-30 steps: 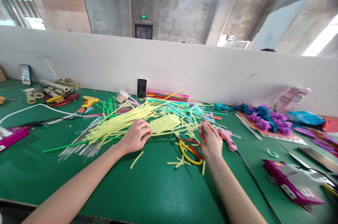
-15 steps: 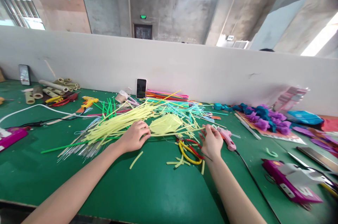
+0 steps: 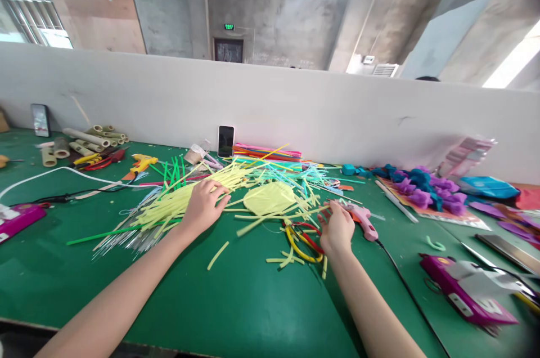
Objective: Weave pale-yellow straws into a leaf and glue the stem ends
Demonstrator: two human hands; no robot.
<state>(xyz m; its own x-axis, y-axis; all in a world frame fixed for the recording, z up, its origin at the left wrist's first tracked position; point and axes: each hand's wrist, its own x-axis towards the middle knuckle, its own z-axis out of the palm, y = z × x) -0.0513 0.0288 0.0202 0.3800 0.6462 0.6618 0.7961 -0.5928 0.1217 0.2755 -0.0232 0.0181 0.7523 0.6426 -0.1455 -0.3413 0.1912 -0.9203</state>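
Note:
My left hand rests over a heap of pale yellow pipe-cleaner-like strips, fingers a little bent and apart, with nothing plainly gripped. Between the hands lies a rounded flat yellow piece, with loose strips crossing at its lower edge. My right hand pinches the right end of a long yellow strip; its fingertips partly hide that end. Just beside this hand lies a pink glue gun. Pliers with red and yellow handles lie left of my right wrist, among short yellow offcuts.
A phone leans against the white partition. Bamboo tubes and a yellow glue gun are at left. Purple and teal fluffy pieces and a magenta power strip occupy the right; a black cord runs toward the front.
My left hand has let go of the strip and moved up and left onto the heap. The rounded piece has shifted slightly right. My right hand stays almost in place.

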